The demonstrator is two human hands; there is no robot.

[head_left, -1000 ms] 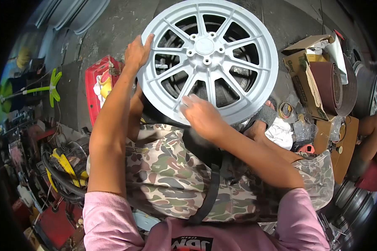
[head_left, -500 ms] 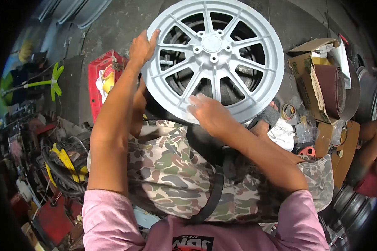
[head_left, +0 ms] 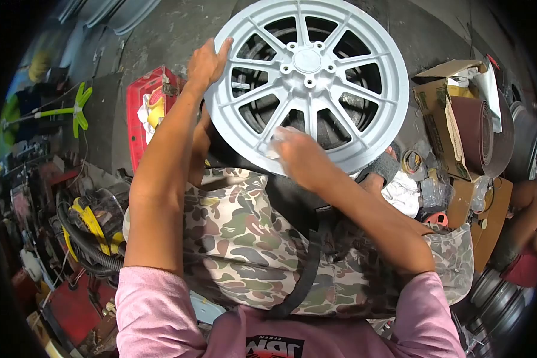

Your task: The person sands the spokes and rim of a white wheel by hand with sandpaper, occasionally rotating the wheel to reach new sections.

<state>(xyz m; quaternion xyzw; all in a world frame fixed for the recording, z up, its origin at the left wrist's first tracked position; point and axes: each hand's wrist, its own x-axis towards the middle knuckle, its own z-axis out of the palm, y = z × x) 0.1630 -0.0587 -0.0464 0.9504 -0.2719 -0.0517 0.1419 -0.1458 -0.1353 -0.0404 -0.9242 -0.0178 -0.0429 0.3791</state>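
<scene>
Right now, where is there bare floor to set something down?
Bare grey floor shows beyond the red rectangular case, left of the silver spoked wheel, and between that wheel and the brown cardboard box. Crowded: below that box in view, with clear plastic bags and white cloth.

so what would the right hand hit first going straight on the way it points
Most likely the pale wheel, around its lower-left spokes and rim in the picture; the right hand overlaps it there, though exact depth is unclear.
</scene>
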